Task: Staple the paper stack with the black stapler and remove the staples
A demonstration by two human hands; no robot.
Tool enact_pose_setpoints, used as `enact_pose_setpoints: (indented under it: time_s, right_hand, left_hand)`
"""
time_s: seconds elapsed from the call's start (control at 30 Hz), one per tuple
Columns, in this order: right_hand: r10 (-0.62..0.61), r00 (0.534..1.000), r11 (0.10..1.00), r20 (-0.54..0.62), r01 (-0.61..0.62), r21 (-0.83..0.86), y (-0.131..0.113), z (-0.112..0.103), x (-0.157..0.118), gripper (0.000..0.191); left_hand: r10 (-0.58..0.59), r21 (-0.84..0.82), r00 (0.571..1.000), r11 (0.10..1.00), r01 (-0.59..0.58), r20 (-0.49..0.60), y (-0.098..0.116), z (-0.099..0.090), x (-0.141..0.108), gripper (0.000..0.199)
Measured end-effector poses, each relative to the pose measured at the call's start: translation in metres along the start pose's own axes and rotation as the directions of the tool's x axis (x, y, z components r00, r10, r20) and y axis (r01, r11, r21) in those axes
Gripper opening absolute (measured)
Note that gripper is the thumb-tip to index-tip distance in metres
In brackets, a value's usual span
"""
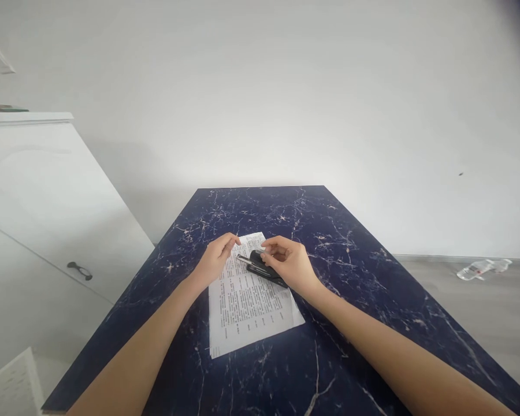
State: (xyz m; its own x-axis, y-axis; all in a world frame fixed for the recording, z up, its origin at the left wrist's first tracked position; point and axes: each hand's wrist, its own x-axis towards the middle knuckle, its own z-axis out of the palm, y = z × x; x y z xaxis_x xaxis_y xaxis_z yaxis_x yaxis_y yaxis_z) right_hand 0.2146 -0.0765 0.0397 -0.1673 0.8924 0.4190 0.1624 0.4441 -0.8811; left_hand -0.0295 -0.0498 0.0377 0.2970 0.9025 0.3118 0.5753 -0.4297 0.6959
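A black stapler (266,274) lies slantwise on printed sheets of paper (249,309), its upper arm lifted from its base and a metal strip showing at its left end. My right hand (292,263) is over the stapler from the right, fingers curled and thumb against its black top. My left hand (216,257) rests at the upper left edge of the paper, fingers loosely bent and thumb a little apart. I see nothing in its grasp. Part of the print is hidden under the stapler and hands.
The sheets lie on a dark blue marble-patterned table (281,211) against a pale wall (260,92). A white cabinet (47,202) with a dark handle stands at the left. Crumpled clear plastic (483,269) lies on the grey floor at the right.
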Motion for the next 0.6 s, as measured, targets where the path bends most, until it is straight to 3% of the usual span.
enact_pose_setpoints:
  time_s: [0.13,0.27,0.33,0.5,0.6]
  right_hand:
    - [-0.031,0.999,0.999,-0.030,0.032,0.015,0.013,-0.002,0.001,0.012]
    - [-0.010,0.998,0.999,-0.056,0.012,0.040,0.023,-0.008,0.006,0.010]
    - [0.004,0.999,0.999,-0.045,-0.002,0.047,0.023,-0.010,0.007,0.013]
    - [-0.044,0.999,0.998,-0.007,0.044,0.039,0.019,-0.009,0.005,0.016]
    - [-0.085,0.996,0.995,-0.009,0.085,0.044,0.019,-0.007,0.003,0.015]
  left_hand:
    - [0.057,0.262,0.988,0.965,-0.018,-0.144,-0.052,-0.028,0.010,0.035]
    - [-0.083,0.447,0.954,0.869,0.210,-0.287,-0.099,-0.051,0.013,0.017]
    - [-0.099,0.446,0.950,0.865,0.229,-0.296,-0.113,-0.051,0.014,0.015]
    - [-0.050,0.389,0.968,0.909,0.146,-0.247,-0.119,-0.045,0.016,0.018]
    - [0.071,0.446,0.952,0.892,0.074,-0.299,-0.097,-0.045,0.017,0.021]
